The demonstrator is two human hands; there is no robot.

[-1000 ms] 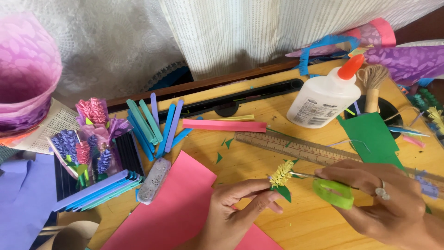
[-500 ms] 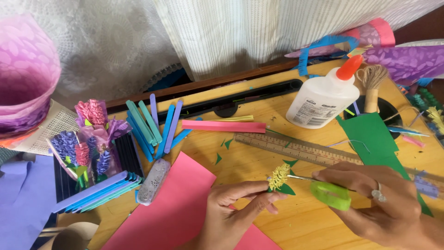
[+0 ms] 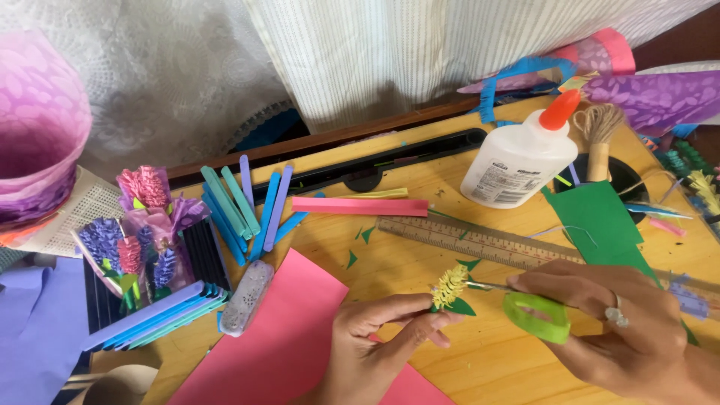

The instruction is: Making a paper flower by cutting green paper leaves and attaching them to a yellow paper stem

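Since the earlier frame the scissors [image 3: 525,307] sit a little lower and closer to the right hand [image 3: 622,330], and their tips now meet the paper flower [image 3: 451,287]; the left hand [image 3: 375,337] barely shifts.

At far left a purple wrap [image 3: 37,127] stands open like a cup; what it holds cannot be seen. Right of it, a small bouquet [image 3: 142,232] of pink and purple paper flowers leans over a stack of folded blue and lilac paper [image 3: 150,319]. Blue strips [image 3: 240,206] fan out beyond it, with a pink sheet [image 3: 277,337] nearer.

The left hand is closed, pinching the flower by its short stem, green leaf [image 3: 457,306] at the base, yellow fringed head pointing up and away. The flower lies between the two hands, just right of the left fingertips. The scissors' long axis runs nearly level, left to right, blades aimed left at the flower. The right hand is clamped on their green handle, a ring on one finger.

Beyond lie a ruler [image 3: 480,240], a glue bottle [image 3: 517,161] and green paper [image 3: 600,225] on the table [image 3: 487,367].
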